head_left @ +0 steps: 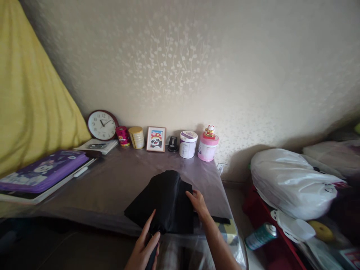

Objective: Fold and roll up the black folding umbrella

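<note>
A black folding umbrella (164, 198) lies over the near edge of the table, its canopy loose and partly spread in folds. My left hand (144, 245) is wrapped round its dark handle (152, 258), with a finger stretched along the fabric. At the canopy's right edge, my right hand (197, 202) pinches the cloth between thumb and fingers. Behind my right wrist a flat black strip (221, 219) rests on the table; what it is I cannot make out.
Along the back of the table (112, 183) stand a clock (102, 125), tins, a framed panda picture (156, 139), a white tub (188, 144) and a pink tub (208, 148) bearing a lucky cat. A purple case (45, 170) lies left. Right of the table is a white bag (292, 182).
</note>
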Available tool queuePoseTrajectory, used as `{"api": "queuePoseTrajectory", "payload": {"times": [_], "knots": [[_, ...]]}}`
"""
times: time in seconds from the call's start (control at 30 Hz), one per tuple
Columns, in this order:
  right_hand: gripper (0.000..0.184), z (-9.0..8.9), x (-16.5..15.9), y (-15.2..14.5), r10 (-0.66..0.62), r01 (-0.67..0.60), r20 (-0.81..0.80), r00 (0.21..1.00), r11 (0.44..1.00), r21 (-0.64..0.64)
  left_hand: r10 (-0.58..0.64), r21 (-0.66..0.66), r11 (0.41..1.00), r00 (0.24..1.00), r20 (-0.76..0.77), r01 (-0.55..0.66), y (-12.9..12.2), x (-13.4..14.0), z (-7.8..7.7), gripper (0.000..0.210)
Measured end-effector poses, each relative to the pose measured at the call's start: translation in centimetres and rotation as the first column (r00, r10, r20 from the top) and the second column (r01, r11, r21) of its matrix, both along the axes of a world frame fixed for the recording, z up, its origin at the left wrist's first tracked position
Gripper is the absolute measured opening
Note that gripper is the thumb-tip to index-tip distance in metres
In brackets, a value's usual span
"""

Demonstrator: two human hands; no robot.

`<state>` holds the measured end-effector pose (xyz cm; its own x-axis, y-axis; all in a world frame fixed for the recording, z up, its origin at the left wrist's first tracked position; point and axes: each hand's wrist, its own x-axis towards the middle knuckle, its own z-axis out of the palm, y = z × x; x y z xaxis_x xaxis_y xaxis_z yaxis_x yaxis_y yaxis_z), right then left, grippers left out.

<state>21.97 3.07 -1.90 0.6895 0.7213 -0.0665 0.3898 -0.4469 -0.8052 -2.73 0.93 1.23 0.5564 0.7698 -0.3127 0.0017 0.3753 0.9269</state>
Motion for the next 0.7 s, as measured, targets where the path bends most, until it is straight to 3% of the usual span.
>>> {"api": "queuePoseTrajectory", "payload": {"times": [0.17,0.33,0.43,0.5,0.6,0.7], "knots": [[0.025,-0.1,0.1,-0.7,0.002,-0.004,0.073,0.997,1.000,0.031,-0.003,0.074,0.997,0.998,-0.057,0.008,0.0,0.2,-0.6,0.081],[0.018,0.3,0.1,-2.2,0.005,0.002,0.193,0.981,0.999,-0.034,0.005,0.196,0.980,0.984,-0.178,0.031,-0.2,0.5,-1.9,0.069],[0.028,0.9,-0.4,-2.9,0.001,0.023,0.276,0.961,0.996,-0.083,-0.016,0.221,0.973,0.977,-0.211,0.063,-0.2,0.6,-2.2,0.067],[0.031,1.4,-0.7,-3.1,0.030,0.012,0.432,0.901,0.996,-0.094,-0.025,0.209,0.975,0.970,-0.242,0.078,-0.3,0.6,-2.2,0.068],[0.031,1.9,-1.2,-3.2,0.207,-0.188,0.635,0.744,0.977,-0.098,-0.035,0.205,0.974,0.962,-0.270,0.093,-0.2,0.5,-2.1,0.069],[0.035,1.8,-1.7,-3.5,0.409,-0.436,0.633,0.657,0.891,-0.123,-0.029,0.204,0.975,0.962,-0.271,0.087,-0.2,0.5,-2.3,0.073]]}}
